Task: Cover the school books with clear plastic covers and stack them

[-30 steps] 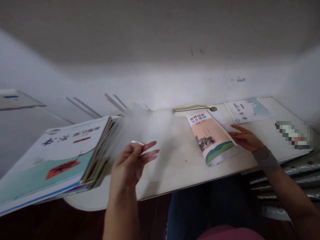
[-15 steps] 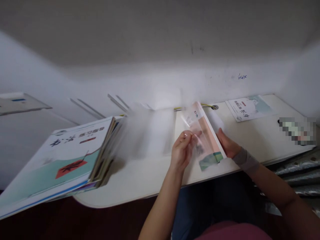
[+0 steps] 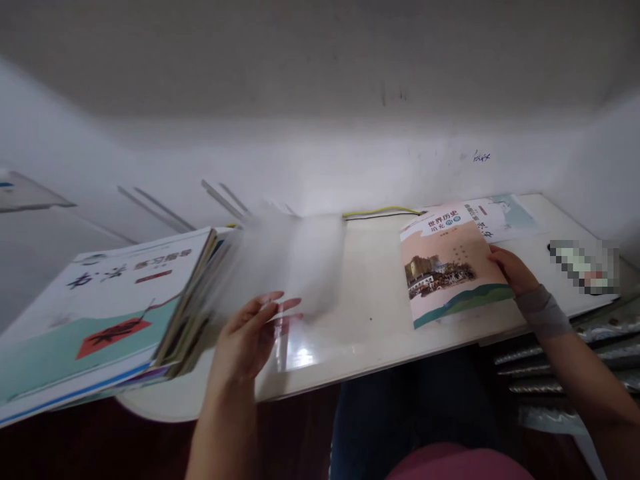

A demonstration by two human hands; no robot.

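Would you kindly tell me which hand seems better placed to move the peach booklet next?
Probably the right hand: it holds the peach booklet by its right edge, while the left hand is well apart from it, at a clear plastic sheet.

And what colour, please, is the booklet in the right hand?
The booklet is mostly peach, with green near the bottom; head view.

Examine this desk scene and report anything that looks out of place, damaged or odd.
Blue handwriting marks the wall behind the desk, an odd place for writing. At the desk's right end, a coarse pixelated patch obscures what lies there. The book in the right hand shows no visible damage; no spill shows.
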